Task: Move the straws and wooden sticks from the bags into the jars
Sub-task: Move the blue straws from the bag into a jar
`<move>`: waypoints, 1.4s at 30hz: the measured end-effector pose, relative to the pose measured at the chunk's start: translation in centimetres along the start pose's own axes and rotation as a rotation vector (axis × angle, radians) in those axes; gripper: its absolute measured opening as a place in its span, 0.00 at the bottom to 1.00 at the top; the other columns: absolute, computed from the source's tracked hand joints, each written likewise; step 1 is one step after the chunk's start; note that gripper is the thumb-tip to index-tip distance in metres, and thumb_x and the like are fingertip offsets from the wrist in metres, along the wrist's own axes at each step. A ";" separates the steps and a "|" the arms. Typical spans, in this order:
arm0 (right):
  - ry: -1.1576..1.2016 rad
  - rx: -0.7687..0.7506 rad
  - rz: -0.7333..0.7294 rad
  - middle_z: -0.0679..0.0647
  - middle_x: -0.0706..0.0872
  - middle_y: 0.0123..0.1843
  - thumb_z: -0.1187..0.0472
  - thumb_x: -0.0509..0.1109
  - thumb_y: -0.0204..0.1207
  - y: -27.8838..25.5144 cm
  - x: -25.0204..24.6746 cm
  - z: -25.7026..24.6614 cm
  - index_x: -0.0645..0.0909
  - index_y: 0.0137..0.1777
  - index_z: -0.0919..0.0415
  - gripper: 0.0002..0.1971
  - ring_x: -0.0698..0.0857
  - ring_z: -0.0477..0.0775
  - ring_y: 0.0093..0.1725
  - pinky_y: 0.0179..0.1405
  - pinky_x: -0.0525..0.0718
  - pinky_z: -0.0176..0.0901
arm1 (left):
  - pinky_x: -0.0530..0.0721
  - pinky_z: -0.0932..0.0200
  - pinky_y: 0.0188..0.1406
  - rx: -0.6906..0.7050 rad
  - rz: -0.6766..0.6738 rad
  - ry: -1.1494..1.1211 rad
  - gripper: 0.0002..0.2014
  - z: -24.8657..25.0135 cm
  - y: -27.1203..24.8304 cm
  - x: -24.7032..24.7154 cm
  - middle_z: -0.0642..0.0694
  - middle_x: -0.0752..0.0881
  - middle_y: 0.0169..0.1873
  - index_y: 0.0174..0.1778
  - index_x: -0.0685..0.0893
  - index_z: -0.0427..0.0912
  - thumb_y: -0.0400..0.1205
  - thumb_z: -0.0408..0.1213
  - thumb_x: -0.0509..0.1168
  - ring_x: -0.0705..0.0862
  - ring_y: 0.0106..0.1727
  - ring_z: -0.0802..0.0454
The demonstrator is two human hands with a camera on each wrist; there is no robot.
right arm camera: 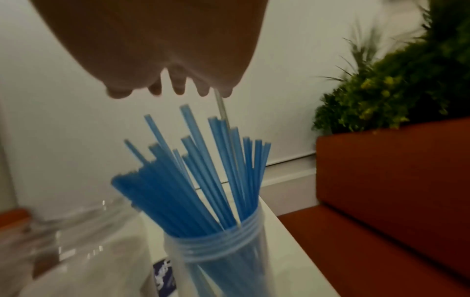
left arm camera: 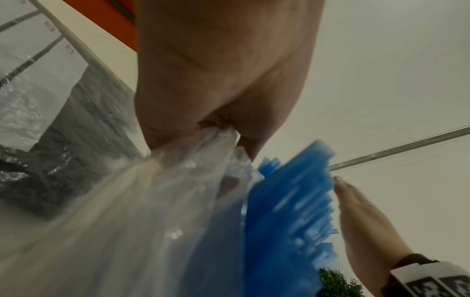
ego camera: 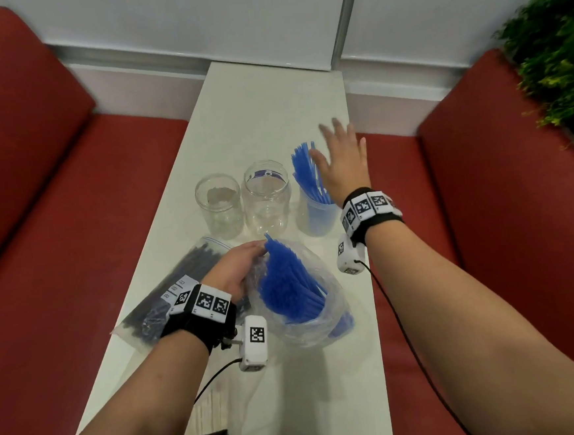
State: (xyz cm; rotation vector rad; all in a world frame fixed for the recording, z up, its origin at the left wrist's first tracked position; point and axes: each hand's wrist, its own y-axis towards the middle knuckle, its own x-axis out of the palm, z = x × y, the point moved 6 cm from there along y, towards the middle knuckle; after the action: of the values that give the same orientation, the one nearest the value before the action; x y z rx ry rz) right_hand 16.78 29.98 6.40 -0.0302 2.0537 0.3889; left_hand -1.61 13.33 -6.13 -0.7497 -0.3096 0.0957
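A clear bag (ego camera: pixel 321 321) full of blue straws (ego camera: pixel 285 279) stands on the white table (ego camera: pixel 256 110). My left hand (ego camera: pixel 238 269) grips the bag's left rim, the plastic bunched between its fingers (left arm camera: pixel 193 128). Three jars stand in a row behind it. The left jar (ego camera: pixel 219 207) and the middle jar (ego camera: pixel 268 198) hold no straws. The right jar (ego camera: pixel 316 215) holds several blue straws (right arm camera: pixel 203 176). My right hand (ego camera: pixel 341 158) hovers above those straws with its fingers spread, holding nothing. A zip bag of black sticks (ego camera: pixel 178 287) lies flat at the left, partly under my left wrist.
Red sofa cushions (ego camera: pixel 57 235) flank the narrow table on both sides. A green plant (ego camera: pixel 554 52) stands at the back right. A white wall closes the far end. Cables run from both wrist cameras over the table's near part.
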 end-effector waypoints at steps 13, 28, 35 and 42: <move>0.445 -0.010 0.043 0.55 0.87 0.64 0.67 0.60 0.85 -4.2 -1.4 -2.2 0.79 0.74 0.57 0.20 0.84 0.53 0.64 0.69 0.81 0.51 | 0.83 0.37 0.72 0.010 0.001 -0.022 0.13 -0.1 -0.8 0.2 0.36 0.92 0.60 0.67 0.88 0.38 0.88 0.34 0.66 0.89 0.64 0.37; 0.662 0.218 -0.809 0.50 0.73 0.75 0.58 0.73 0.63 -22.6 4.9 -2.1 0.61 0.79 0.43 0.43 0.76 0.52 0.73 0.74 0.76 0.45 | 0.84 0.37 0.71 0.015 -0.023 -0.002 0.15 -0.8 -1.9 0.7 0.31 0.90 0.62 0.70 0.85 0.34 0.89 0.35 0.66 0.87 0.67 0.32; 0.540 0.243 -0.829 0.49 0.73 0.81 0.62 0.70 0.68 -23.7 4.0 -0.9 0.62 0.85 0.47 0.43 0.72 0.49 0.80 0.83 0.69 0.53 | 0.88 0.43 0.64 0.015 -0.051 -0.011 0.15 -0.9 -2.4 0.5 0.34 0.91 0.60 0.70 0.85 0.33 0.89 0.34 0.66 0.89 0.63 0.36; 0.459 0.213 -0.515 0.46 0.87 0.61 0.68 0.69 0.80 -23.3 3.9 -0.5 0.80 0.73 0.51 0.23 0.84 0.45 0.59 0.59 0.76 0.28 | 0.91 0.45 0.56 0.033 -0.034 -0.019 0.15 -1.0 -2.7 0.4 0.33 0.91 0.59 0.69 0.85 0.34 0.88 0.35 0.67 0.90 0.63 0.35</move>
State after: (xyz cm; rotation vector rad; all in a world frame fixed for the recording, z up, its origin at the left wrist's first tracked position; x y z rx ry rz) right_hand 18.65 8.26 -2.81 -0.5512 2.4214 -0.1772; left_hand -0.97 10.76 -4.85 -0.7104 -0.3384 0.0756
